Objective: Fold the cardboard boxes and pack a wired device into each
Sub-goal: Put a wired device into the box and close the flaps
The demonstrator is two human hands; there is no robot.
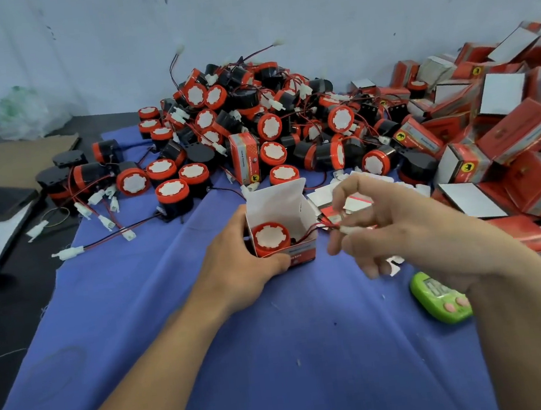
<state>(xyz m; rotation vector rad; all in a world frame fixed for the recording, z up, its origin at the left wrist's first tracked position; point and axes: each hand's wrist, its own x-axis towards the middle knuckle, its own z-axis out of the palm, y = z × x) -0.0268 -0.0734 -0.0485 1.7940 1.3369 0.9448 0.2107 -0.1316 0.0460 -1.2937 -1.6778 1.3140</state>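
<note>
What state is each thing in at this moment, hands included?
box: top open, flap up
device: inside the box, red cap up
connector: outside the box, wire over the rim
left hand: grips the box
right hand: pinches the connector
timer: lying face up

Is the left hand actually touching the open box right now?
Touching. The head view shows the left hand wrapped round the open box, thumb lying across its front face.

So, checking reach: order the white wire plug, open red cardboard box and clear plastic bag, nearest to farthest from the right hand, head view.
1. The white wire plug: pinched in the right hand.
2. The open red cardboard box: just left, in the left hand.
3. The clear plastic bag: far left, by the wall.
</note>
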